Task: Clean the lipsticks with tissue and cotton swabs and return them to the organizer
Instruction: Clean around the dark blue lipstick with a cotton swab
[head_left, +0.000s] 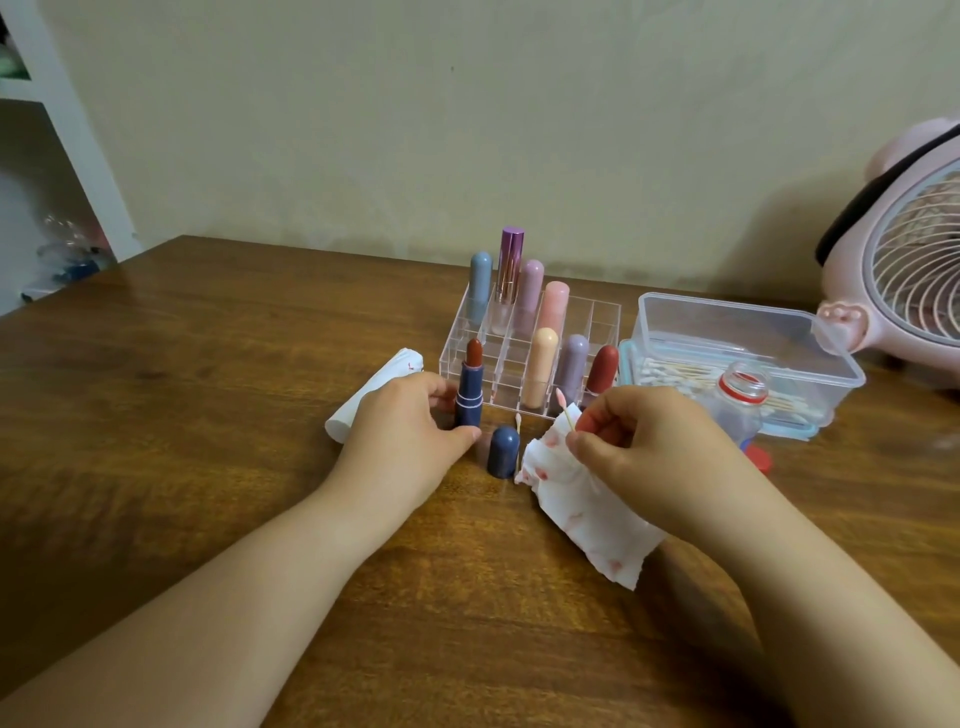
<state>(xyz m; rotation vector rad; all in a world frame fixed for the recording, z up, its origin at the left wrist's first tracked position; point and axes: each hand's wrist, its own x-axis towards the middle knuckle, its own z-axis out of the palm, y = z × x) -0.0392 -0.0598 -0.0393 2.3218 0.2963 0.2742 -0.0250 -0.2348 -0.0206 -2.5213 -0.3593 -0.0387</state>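
An open navy lipstick (469, 387) with a dark red bullet stands on the table, and my left hand (405, 426) grips its base. Its navy cap (503, 451) stands just to the right. My right hand (644, 441) pinches a cotton swab (565, 408) with a pink-stained tip and also holds a red-stained tissue (587, 509). Another swab (517, 422) lies by the cap. Behind stands the clear organizer (602, 317) with several capped lipsticks in its slots.
A rolled white tissue (379, 389) lies left of my left hand. At right are a clear box of cotton swabs (727, 332), a small open bottle (737, 400) with its red lid on the table, and a pink fan (904, 260).
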